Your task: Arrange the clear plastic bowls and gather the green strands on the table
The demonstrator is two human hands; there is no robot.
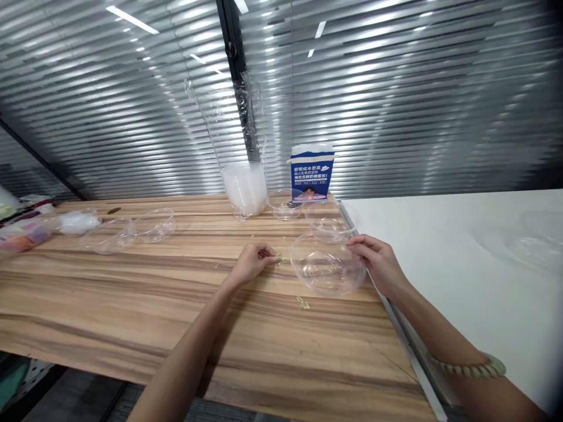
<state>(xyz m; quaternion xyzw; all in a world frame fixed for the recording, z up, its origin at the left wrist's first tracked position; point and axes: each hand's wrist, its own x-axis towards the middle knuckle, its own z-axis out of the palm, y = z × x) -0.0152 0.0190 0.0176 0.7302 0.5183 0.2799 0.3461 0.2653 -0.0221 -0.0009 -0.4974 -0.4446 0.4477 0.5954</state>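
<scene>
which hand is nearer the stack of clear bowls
Left. The left hand is in front of the stack; the right hand is farther to its right, at the rim of a large clear bowl.

Blue bag, front panel: white Chinese lettering in three lines. Top line reads 即使成本更高; second ends 依然坚持; third reads 用巴氏鲜奶做面包! Smaller print beneath: too fine to read.

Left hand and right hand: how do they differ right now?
The left hand has its fingertips at small yellowish bits; the right hand holds the rim of a clear bowl.
The right arm wears a pale bracelet; the left arm shows none.
Both hands are ungloved.
</scene>
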